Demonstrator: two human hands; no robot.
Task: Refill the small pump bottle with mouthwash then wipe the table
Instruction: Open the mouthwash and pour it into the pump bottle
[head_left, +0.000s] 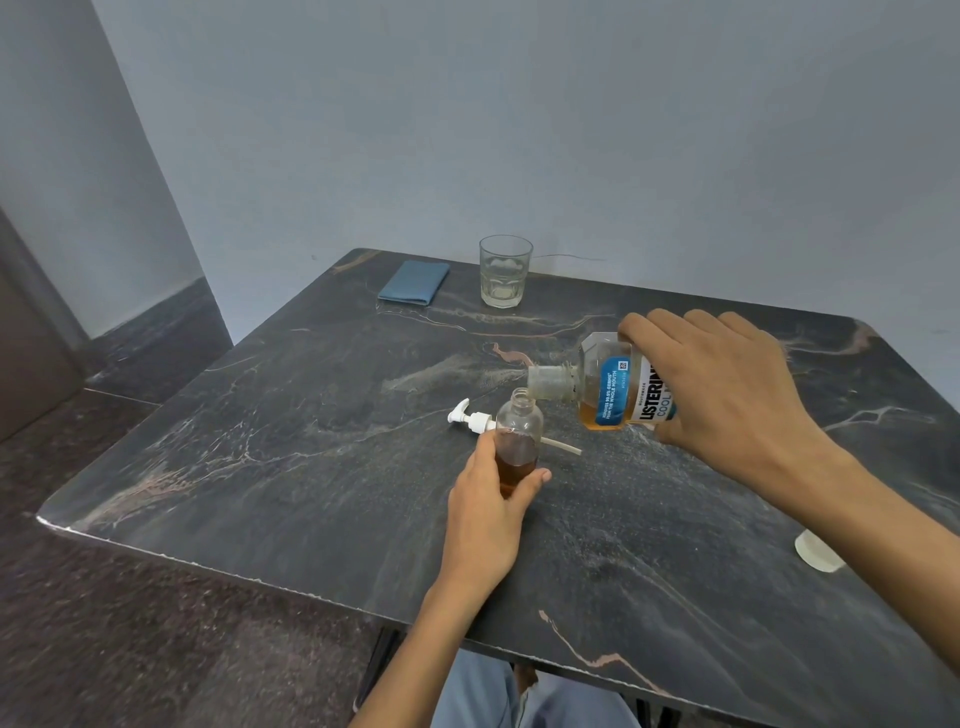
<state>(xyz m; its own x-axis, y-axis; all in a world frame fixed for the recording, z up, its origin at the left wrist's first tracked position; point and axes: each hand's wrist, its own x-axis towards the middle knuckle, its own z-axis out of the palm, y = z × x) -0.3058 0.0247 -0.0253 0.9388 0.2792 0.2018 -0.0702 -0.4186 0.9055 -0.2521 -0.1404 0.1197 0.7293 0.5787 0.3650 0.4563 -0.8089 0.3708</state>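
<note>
The small pump bottle (517, 441) stands upright on the dark marbled counter (260, 441), its neck open and amber liquid filling roughly its lower half. The left hand (493, 499) grips it low down, thumb on the near right side and the fingers (480, 452) curled round the left side, so the bottle's base is hidden behind the hand.

The right hand (727, 384) holds the mouthwash bottle (608, 389) tipped on its side, fingers wrapped over the top of the body and covering part of the blue and white label. The bottle's uncapped mouth points left and sits just above and to the right of the small bottle's neck, close but not touching. The amber mouthwash pools along the lower side of the tilted bottle; I cannot tell whether any is running out of the mouth.

The white pump head (470, 418) lies on the counter just behind the small bottle, nozzle to the left, with its dip tube (563, 446) showing out to the right of the bottle.

Near the far edge of the counter lie a folded blue cloth (414, 283) and, to its right, a clear drinking glass (505, 270) standing upright. A whitish cap (818, 553) lies near the right edge, partly hidden by the right forearm.
</note>
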